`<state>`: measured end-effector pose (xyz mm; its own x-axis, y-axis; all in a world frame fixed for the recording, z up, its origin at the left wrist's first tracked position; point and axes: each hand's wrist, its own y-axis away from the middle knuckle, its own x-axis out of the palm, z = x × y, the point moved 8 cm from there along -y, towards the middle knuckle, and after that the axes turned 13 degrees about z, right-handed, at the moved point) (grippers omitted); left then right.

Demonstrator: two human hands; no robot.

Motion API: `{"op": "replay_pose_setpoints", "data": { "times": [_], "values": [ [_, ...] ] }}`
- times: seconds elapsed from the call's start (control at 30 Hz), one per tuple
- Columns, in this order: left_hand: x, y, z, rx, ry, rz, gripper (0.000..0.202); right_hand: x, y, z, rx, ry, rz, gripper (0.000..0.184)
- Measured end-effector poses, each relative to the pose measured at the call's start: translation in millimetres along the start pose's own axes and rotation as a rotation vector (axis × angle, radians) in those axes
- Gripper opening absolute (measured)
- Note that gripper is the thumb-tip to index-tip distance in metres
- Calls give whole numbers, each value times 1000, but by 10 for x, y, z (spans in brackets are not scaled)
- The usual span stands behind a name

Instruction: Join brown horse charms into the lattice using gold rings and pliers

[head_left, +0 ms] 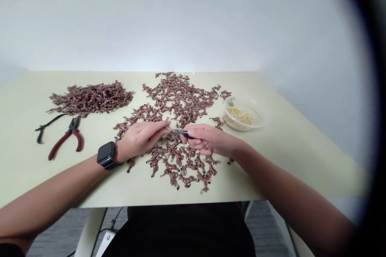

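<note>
Head view, mid-frame: left hand (pixel 141 138) pinches a small brown animal-shaped charm (pixel 167 123) while right hand (pixel 206 140) grips slim black-handled pliers (pixel 181 131) against it above the pale tabletop (pixel 277 156), fine joining work needing steady tips.

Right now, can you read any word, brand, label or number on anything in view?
No readable text anywhere.
Watch: screen dark.
Red-handled pliers: no marking shows.
Small tool in the right hand: too small to tell.
White box under the table: small mark, too blurred to read.
</note>
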<state>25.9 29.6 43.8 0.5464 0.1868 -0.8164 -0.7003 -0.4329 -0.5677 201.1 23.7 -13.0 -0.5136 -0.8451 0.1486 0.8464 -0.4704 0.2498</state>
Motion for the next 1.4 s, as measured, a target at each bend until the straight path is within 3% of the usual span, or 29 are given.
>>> {"op": "replay_pose_setpoints", "data": {
  "times": [0.13,0.23,0.43,0.57,1.1,1.27,1.4],
  "values": [
    [92,2,191,-342,364,27,25,-155,77,206,-107,474,-312,29],
    [214,33,241,-477,646,42,24,-156,160,372,-213,823,-506,24],
    [404,54,248,-593,1116,65,24,-107,164,397,-287,1019,-520,31],
    [452,22,234,-611,1266,101,21,-120,160,381,-273,1030,-517,32],
    [561,75,262,-647,1356,168,26,-105,157,404,-257,995,-487,30],
    [409,64,299,-597,1097,18,21,-66,127,397,-243,916,-496,25],
    [277,60,248,-558,829,-48,24,-41,42,271,-194,678,-461,25]
  ]
}}
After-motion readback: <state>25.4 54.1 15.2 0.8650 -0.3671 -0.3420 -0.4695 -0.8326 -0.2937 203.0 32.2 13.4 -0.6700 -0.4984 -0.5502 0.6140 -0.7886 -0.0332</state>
